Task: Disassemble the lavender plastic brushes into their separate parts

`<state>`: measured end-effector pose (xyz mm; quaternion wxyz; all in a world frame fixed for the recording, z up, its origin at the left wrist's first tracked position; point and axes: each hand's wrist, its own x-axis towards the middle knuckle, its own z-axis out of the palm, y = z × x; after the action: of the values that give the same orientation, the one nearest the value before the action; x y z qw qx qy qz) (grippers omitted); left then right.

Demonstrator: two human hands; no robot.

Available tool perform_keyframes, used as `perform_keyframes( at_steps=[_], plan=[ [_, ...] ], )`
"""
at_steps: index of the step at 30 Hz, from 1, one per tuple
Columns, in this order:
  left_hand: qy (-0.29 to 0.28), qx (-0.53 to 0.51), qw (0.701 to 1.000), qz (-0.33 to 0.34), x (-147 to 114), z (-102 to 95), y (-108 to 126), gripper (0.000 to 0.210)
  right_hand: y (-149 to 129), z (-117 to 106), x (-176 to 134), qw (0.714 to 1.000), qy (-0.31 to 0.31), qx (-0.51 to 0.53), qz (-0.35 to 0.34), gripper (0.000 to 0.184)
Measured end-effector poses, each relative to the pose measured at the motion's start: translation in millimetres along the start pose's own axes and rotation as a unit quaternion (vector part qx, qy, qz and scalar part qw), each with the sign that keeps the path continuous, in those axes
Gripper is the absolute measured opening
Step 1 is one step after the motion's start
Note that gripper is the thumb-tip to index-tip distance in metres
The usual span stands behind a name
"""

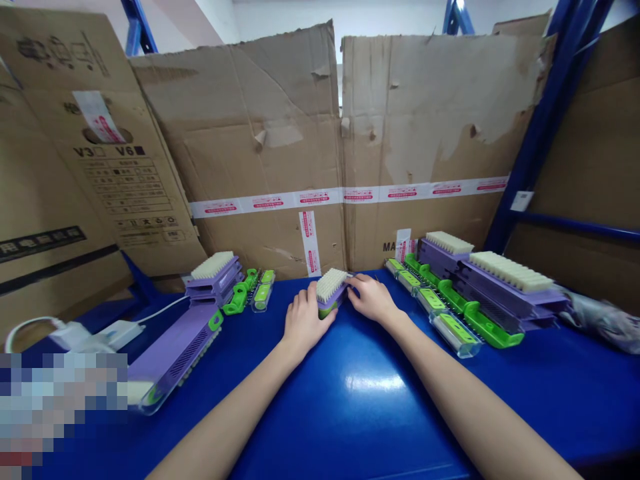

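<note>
A small brush-like block (332,285) with cream bristles on top, a purple body and a green lower edge sits on the blue table in the middle. My left hand (306,315) is wrapped round its left side, thumb along the near end. At the block's far right edge is my right hand (371,297), its fingers curled and the fingertips close against the purple side. A thin greyish bit shows by those fingertips, too small to name. The block hides the tips of my left fingers.
On the left, purple bristled parts (175,340) stand by green clips (241,293), clear-and-green pieces (263,291) and a white power strip (117,333). To the right are purple parts (505,283), green strips (493,327) and clear cases (455,333). Cardboard (265,153) walls the back.
</note>
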<state>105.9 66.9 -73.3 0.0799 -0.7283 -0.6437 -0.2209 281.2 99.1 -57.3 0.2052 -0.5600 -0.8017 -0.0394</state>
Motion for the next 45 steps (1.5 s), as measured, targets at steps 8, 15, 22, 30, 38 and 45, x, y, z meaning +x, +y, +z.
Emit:
perform_keyframes(
  at_steps=[8, 15, 22, 30, 38, 45],
  plan=[
    [-0.003, -0.038, 0.999, -0.027, 3, -0.9, -2, 0.080, -1, -1, 0, 1.000, -0.003, 0.000, 0.002, 0.038],
    [-0.023, -0.083, 0.996, -0.034, 9, -2.9, -11, 0.085, -1, -2, -1, 1.000, -0.006, 0.000, 0.012, 0.038],
    [-0.005, -0.031, 0.999, -0.033, 10, -1.7, -13, 0.087, -1, -2, 0, 1.000, -0.005, 0.005, 0.019, 0.038],
    [0.012, 0.036, 0.999, -0.023, 11, -2.2, -16, 0.089, 3, 2, 1, 1.000, 0.022, 0.003, 0.008, 0.037],
    [0.008, 0.059, 0.998, -0.015, 11, -2.4, -17, 0.090, 1, 0, 0, 1.000, 0.007, -0.004, 0.019, 0.036],
    [0.019, 0.056, 0.998, -0.027, 9, 1.9, -21, 0.080, 1, 1, 0, 1.000, 0.011, 0.005, 0.015, 0.037]
  ],
)
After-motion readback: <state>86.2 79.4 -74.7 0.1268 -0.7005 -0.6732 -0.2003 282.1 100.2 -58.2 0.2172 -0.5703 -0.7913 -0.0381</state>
